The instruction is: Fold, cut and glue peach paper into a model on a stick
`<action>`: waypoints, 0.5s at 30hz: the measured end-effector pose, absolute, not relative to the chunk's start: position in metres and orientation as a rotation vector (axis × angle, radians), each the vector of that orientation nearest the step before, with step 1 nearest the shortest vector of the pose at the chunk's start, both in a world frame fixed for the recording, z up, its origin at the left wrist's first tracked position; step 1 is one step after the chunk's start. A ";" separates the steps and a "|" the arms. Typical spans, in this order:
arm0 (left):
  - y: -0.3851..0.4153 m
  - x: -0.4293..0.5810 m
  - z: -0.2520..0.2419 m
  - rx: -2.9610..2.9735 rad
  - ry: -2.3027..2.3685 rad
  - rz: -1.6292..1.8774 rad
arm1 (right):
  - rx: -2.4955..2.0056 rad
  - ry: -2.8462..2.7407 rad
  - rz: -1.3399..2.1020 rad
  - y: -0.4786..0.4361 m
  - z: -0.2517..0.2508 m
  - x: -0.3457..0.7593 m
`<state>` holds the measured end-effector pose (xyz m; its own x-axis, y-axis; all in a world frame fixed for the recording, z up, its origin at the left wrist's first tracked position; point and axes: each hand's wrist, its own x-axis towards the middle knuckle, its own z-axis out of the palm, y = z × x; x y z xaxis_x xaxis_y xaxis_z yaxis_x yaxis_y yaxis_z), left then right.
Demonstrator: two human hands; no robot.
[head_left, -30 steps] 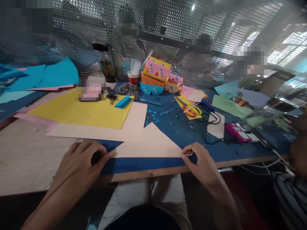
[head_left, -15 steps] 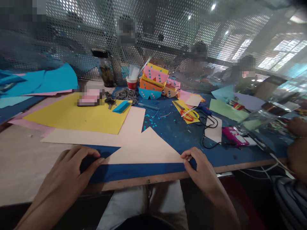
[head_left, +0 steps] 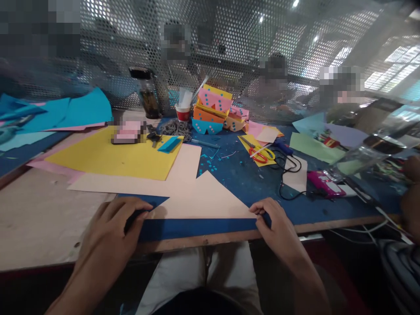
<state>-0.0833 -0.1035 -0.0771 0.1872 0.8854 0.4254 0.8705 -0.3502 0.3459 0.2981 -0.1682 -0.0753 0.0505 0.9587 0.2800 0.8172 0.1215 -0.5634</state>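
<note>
A peach paper triangle (head_left: 203,201) lies near the table's front edge with its long straight side toward me and its point away. At its left corner my left hand (head_left: 114,227) is closed, thumb and fingertips pinching the tip. My right hand (head_left: 274,221) pinches the right corner, the other fingers curled. Behind the triangle is another peach sheet (head_left: 185,159), partly under a yellow sheet (head_left: 131,157). A folded blue paper piece (head_left: 169,144) rests on the yellow one.
Decorated paper pieces (head_left: 213,105) stand at the back beside a paper cup (head_left: 183,111), grey string (head_left: 175,128) and a dark-lidded bottle (head_left: 146,94). Scissors (head_left: 262,154), a cabled pink device (head_left: 326,184) and a clear jar (head_left: 364,155) sit right. Another person's arm (head_left: 411,205) is at far right.
The view has shifted slightly, so the table appears a little farther right and higher. My left hand's thumb and fingertips are a little closer together at the corner; the right hand keeps its pinch.
</note>
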 end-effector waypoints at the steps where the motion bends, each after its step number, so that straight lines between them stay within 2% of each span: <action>1: -0.109 -0.076 -0.075 2.451 1.769 0.973 | -1.725 -1.791 0.295 -0.168 -0.075 0.298; 5: -0.135 -0.049 -0.073 2.613 1.359 1.273 | -1.741 -1.781 0.277 -0.168 -0.075 0.298; 8: -0.145 -0.037 -0.080 2.713 1.153 1.179 | -1.738 -1.788 0.268 -0.168 -0.075 0.298; 15: -0.149 -0.041 -0.097 2.920 1.189 0.987 | -1.712 -1.794 0.215 -0.168 -0.076 0.298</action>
<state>-0.0406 -0.1487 -0.0966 0.5652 0.5837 0.5830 0.6801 -0.7296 0.0712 0.2981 -0.1679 -0.0763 0.0545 0.9420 0.3311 0.8371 0.1376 -0.5294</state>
